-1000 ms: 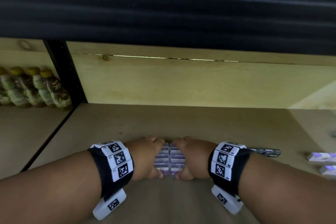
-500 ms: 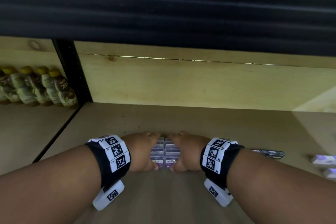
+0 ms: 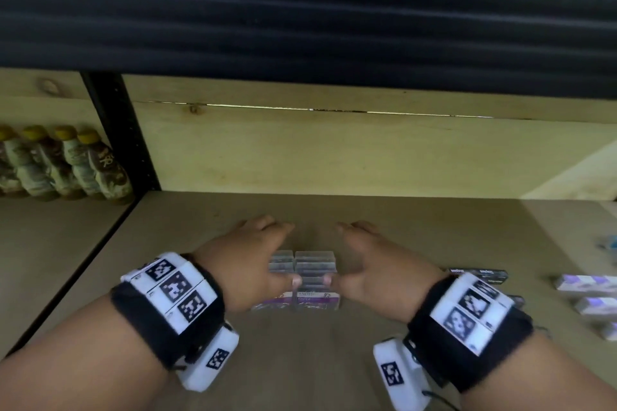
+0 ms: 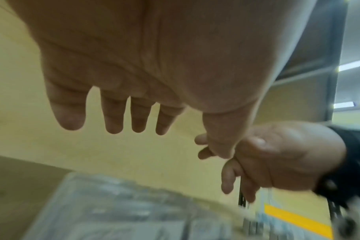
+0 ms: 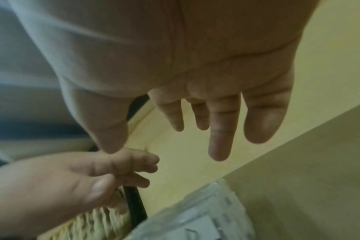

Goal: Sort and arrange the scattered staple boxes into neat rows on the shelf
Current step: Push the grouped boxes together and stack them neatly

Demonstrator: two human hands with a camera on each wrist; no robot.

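Observation:
A tight block of staple boxes (image 3: 314,260) sits mid-shelf in two columns, with purple labels facing front. My left hand (image 3: 263,243) hovers over its left side and my right hand (image 3: 364,243) over its right side. Both have straight, spread fingers and hold nothing, and the thumbs point inward over the block's top. The left wrist view shows the left hand's fingers (image 4: 123,116) clear above the blurred boxes (image 4: 113,211). In the right wrist view the right hand's fingers (image 5: 218,129) are likewise clear of the boxes (image 5: 206,219).
Loose boxes lie to the right: a dark one (image 3: 480,274) and white-purple ones (image 3: 587,284). A black post (image 3: 117,130) divides off a bay with several bottles (image 3: 66,163). The wooden back wall (image 3: 334,157) stands behind and a dark shelf (image 3: 300,10) hangs overhead.
Both hands pressed the block from either side before. They have since let go, opened and spread apart above it.

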